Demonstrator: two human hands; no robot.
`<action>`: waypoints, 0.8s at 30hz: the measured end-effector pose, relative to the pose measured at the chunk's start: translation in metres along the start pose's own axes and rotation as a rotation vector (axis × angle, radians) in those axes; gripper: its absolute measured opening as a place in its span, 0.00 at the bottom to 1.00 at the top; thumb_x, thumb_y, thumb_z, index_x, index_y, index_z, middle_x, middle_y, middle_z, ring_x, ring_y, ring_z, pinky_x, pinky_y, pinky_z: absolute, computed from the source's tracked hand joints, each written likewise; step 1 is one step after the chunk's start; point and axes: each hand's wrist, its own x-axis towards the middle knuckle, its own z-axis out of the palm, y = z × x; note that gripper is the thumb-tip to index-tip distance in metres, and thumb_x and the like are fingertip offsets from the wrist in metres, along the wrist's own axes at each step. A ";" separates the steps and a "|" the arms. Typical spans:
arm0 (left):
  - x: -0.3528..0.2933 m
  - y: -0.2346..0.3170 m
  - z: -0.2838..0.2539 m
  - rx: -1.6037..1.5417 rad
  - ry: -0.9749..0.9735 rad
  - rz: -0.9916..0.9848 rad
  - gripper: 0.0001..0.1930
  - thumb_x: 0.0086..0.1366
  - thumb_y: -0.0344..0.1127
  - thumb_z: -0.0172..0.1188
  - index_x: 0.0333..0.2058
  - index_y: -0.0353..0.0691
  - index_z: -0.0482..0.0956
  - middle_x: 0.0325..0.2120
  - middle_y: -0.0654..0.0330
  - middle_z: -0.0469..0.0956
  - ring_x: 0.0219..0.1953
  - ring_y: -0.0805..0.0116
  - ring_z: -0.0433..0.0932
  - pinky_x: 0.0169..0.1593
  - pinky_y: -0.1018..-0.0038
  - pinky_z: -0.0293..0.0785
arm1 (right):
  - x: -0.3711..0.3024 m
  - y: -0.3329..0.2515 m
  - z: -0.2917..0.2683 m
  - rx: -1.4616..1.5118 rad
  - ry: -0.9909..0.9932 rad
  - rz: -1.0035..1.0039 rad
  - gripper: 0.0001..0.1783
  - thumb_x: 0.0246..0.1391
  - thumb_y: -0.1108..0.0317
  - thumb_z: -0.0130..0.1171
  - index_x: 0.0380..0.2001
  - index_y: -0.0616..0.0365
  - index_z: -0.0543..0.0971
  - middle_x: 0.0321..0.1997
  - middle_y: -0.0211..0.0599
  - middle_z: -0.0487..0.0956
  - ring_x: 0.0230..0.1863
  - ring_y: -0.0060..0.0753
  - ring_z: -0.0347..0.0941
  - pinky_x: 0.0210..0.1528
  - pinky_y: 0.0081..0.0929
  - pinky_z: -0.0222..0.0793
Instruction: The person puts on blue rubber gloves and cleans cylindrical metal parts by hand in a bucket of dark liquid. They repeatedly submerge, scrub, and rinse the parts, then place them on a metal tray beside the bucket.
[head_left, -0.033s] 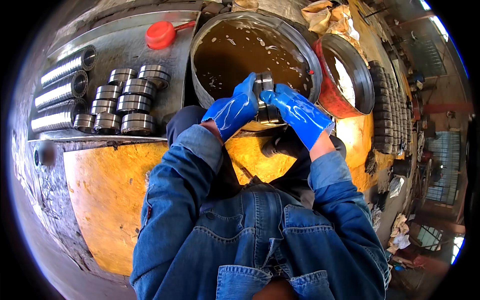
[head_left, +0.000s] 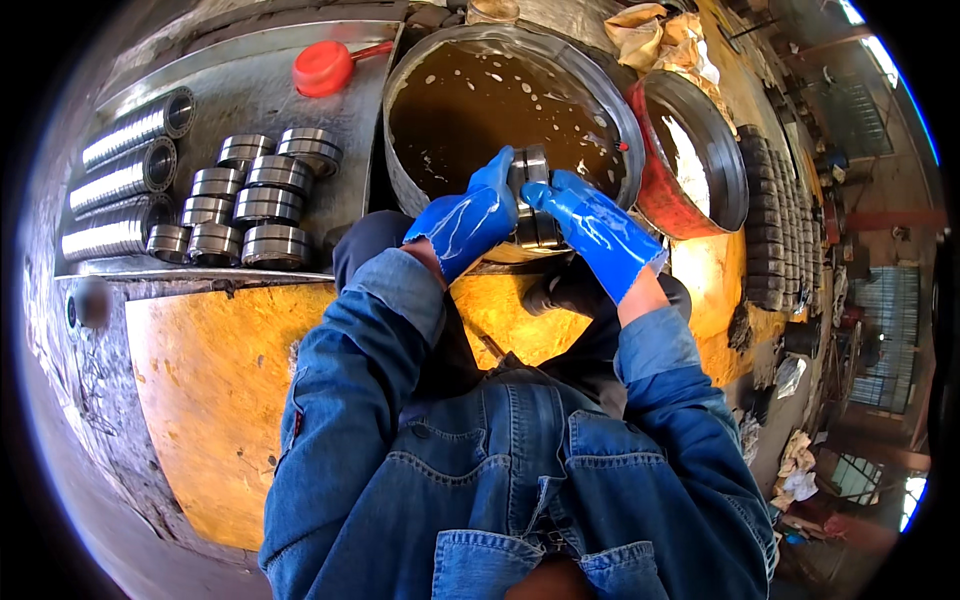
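Both my hands wear wet blue rubber gloves and meet at the near rim of a large round metal tub [head_left: 412, 190] of brown liquid. Between them is a shiny steel bearing ring [head_left: 535, 160]. My left hand [head_left: 478, 200] closes on its left side; my right hand [head_left: 580, 205] grips the right, thumb across the front. Further steel rings [head_left: 540, 232] show just below, between my wrists; how they rest is partly hidden by the gloves. On the metal tray [head_left: 345, 110] to the left stand several stacked steel bearing rings [head_left: 268, 205].
Three rows of thin steel rings [head_left: 120, 180] lie at the tray's left, and a red dipper [head_left: 322, 70] at its back. Right of the tub is a red drum [head_left: 650, 190], then stacked dark parts [head_left: 775, 220]. Yellow sheeting [head_left: 220, 400] covers the ground nearby.
The foam flecks on the brown liquid have shifted slightly. My hands and the bearing ring keep their places.
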 end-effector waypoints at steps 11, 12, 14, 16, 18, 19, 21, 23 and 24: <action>0.015 -0.034 -0.012 -0.162 -0.057 0.423 0.29 0.59 0.20 0.63 0.62 0.34 0.74 0.54 0.39 0.80 0.58 0.42 0.79 0.60 0.60 0.77 | -0.022 -0.025 0.015 -0.212 0.248 0.144 0.31 0.60 0.49 0.63 0.58 0.61 0.80 0.52 0.51 0.84 0.51 0.46 0.80 0.60 0.42 0.71; 0.011 -0.035 -0.014 -0.113 -0.027 0.457 0.29 0.60 0.20 0.62 0.62 0.34 0.74 0.54 0.39 0.80 0.57 0.42 0.79 0.60 0.59 0.77 | -0.024 -0.025 0.016 -0.221 0.256 0.152 0.31 0.60 0.49 0.63 0.58 0.61 0.80 0.52 0.51 0.84 0.51 0.46 0.80 0.60 0.42 0.71; 0.003 -0.025 -0.019 -0.051 -0.012 0.475 0.27 0.63 0.21 0.58 0.63 0.35 0.74 0.55 0.39 0.79 0.57 0.41 0.79 0.60 0.57 0.76 | -0.032 -0.024 0.012 -0.239 0.289 0.178 0.31 0.60 0.49 0.63 0.58 0.61 0.80 0.51 0.51 0.84 0.51 0.46 0.80 0.60 0.42 0.71; -0.002 -0.021 -0.031 -0.012 -0.080 0.417 0.25 0.69 0.28 0.56 0.65 0.38 0.72 0.60 0.42 0.76 0.62 0.44 0.76 0.65 0.58 0.72 | -0.034 -0.025 0.017 -0.249 0.289 0.177 0.31 0.60 0.49 0.63 0.58 0.61 0.80 0.51 0.51 0.84 0.51 0.46 0.80 0.60 0.42 0.71; -0.012 -0.015 -0.042 0.001 -0.086 0.389 0.23 0.72 0.33 0.56 0.65 0.40 0.72 0.61 0.43 0.75 0.63 0.46 0.75 0.67 0.59 0.70 | -0.038 -0.030 0.018 -0.262 0.302 0.182 0.31 0.60 0.49 0.63 0.58 0.61 0.80 0.51 0.51 0.84 0.51 0.46 0.80 0.60 0.42 0.71; -0.015 -0.010 -0.047 -0.039 -0.118 0.369 0.24 0.72 0.32 0.56 0.65 0.39 0.72 0.61 0.43 0.75 0.63 0.45 0.75 0.66 0.59 0.70 | -0.041 -0.031 0.018 -0.270 0.313 0.187 0.31 0.60 0.49 0.63 0.58 0.61 0.80 0.51 0.51 0.84 0.51 0.46 0.80 0.60 0.42 0.71; -0.023 0.009 -0.066 -0.113 -0.181 0.331 0.25 0.71 0.29 0.54 0.66 0.38 0.71 0.60 0.41 0.75 0.62 0.44 0.75 0.66 0.57 0.71 | -0.045 -0.036 0.017 -0.277 0.326 0.192 0.31 0.60 0.48 0.63 0.58 0.61 0.79 0.51 0.51 0.84 0.51 0.46 0.80 0.59 0.42 0.71; -0.026 0.012 -0.072 -0.134 -0.209 0.319 0.23 0.74 0.35 0.54 0.66 0.39 0.72 0.60 0.42 0.76 0.62 0.44 0.75 0.67 0.58 0.70 | -0.047 -0.040 0.020 -0.288 0.331 0.198 0.31 0.60 0.48 0.62 0.58 0.61 0.79 0.51 0.51 0.84 0.50 0.46 0.80 0.59 0.42 0.71; -0.027 0.010 -0.072 -0.165 -0.212 0.321 0.23 0.75 0.37 0.53 0.66 0.39 0.72 0.60 0.42 0.76 0.62 0.45 0.75 0.67 0.58 0.70 | -0.047 -0.041 0.022 -0.293 0.328 0.199 0.31 0.60 0.48 0.62 0.58 0.61 0.79 0.51 0.51 0.84 0.50 0.46 0.80 0.59 0.42 0.71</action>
